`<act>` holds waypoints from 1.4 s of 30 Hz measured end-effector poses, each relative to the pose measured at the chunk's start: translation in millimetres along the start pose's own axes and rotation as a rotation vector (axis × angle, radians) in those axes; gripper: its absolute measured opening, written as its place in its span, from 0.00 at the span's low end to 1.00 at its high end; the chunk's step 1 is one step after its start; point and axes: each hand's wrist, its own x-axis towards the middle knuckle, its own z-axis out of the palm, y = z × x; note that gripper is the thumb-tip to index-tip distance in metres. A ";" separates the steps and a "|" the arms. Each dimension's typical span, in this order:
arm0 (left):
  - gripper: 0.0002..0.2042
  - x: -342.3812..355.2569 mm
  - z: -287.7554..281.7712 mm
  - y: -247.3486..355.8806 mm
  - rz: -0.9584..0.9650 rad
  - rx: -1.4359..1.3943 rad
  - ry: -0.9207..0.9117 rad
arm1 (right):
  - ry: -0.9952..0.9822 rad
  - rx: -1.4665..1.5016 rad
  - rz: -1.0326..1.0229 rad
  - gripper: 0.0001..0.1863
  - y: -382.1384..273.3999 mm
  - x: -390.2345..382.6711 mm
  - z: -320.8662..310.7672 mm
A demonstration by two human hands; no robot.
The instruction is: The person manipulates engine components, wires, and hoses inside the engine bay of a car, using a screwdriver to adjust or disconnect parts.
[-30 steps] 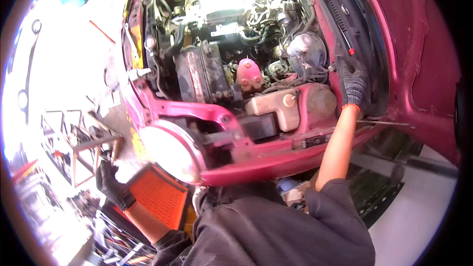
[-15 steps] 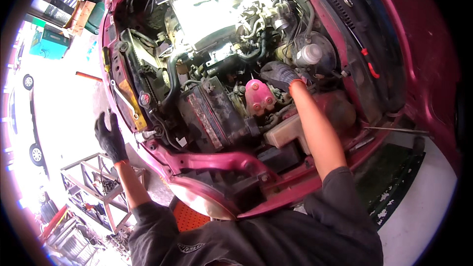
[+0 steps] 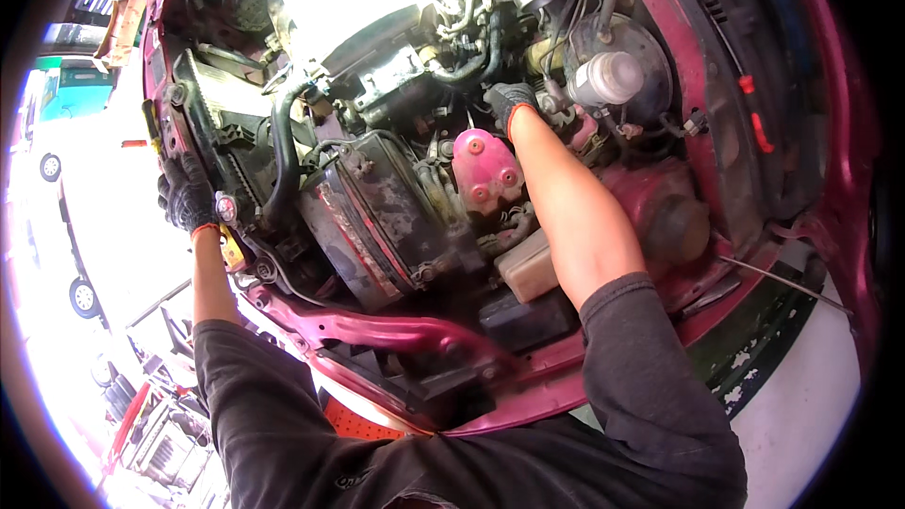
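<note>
My left hand, in a dark glove, lies over the front rail of a pink-red car's open engine bay, its fingers spread on the metal. Beside it are a radiator cap and a yellow strip. No wrench shows now; the hand covers the place where one lay. My right hand, gloved with an orange cuff, reaches deep into the bay between a pink bracket and the white-capped fluid reservoir. Its fingers curl downward, and what they hold is hidden.
A battery stands between my arms. Brightly lit engine parts fill the far side. A screwdriver lies along the left rail, and a red-handled tool rests near the windshield cowl. A thin rod sticks out at right.
My left hand has moved from beside the car up onto the front rail, over the wrench's place. My right hand has shifted slightly deeper into the bay, and the view has moved closer.
</note>
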 end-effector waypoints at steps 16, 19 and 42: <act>0.28 -2.7 7.4 18.4 0.001 -0.056 0.032 | 0.157 -0.627 -0.195 0.11 24.9 22.4 14.4; 0.28 -0.6 12.7 13.5 0.005 -0.040 0.062 | -0.111 -0.902 -0.429 0.09 14.7 5.1 6.5; 0.30 -0.3 6.7 8.8 0.003 0.009 0.059 | -0.243 -0.993 -0.724 0.14 20.2 -9.5 10.2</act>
